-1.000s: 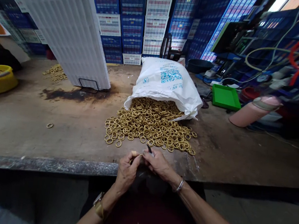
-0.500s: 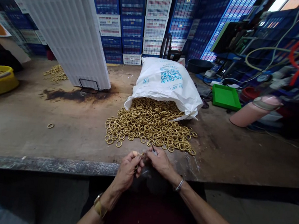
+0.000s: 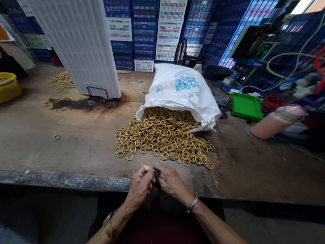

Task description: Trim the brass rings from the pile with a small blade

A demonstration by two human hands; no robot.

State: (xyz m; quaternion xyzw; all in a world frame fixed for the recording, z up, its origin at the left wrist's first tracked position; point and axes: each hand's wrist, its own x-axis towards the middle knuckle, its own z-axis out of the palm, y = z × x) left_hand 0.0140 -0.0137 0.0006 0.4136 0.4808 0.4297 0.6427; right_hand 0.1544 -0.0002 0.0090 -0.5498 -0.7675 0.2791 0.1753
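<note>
Over the table's front edge my two hands almost meet. My left hand (image 3: pixel 140 185) is closed in a pinch, and the gold-coloured ring in its fingers is mostly hidden by them. Closed around a small knife-like metal tool (image 3: pixel 158 173), my right hand (image 3: pixel 172 182) holds its dark tip against the left fingertips. Just beyond lies a heap of gold-coloured rings (image 3: pixel 166 140), spilling from the mouth of a white woven sack (image 3: pixel 166 91) with blue print. One loose ring (image 3: pixel 56 137) rests apart on the left.
A white corrugated panel (image 3: pixel 73 29) leans in a wire stand (image 3: pixel 97 95). Further left are a small ring pile (image 3: pixel 63 81) and a yellow tub (image 3: pixel 1 94). On the right stand a green tray (image 3: pixel 246 107) and a pink cylinder (image 3: pixel 276 123). Stacked crates (image 3: pixel 143 29) line the back.
My right hand has turned the tool from pointing up and away to pointing left, its tip now at the left fingertips. The ring between the left fingers shows less than before.
</note>
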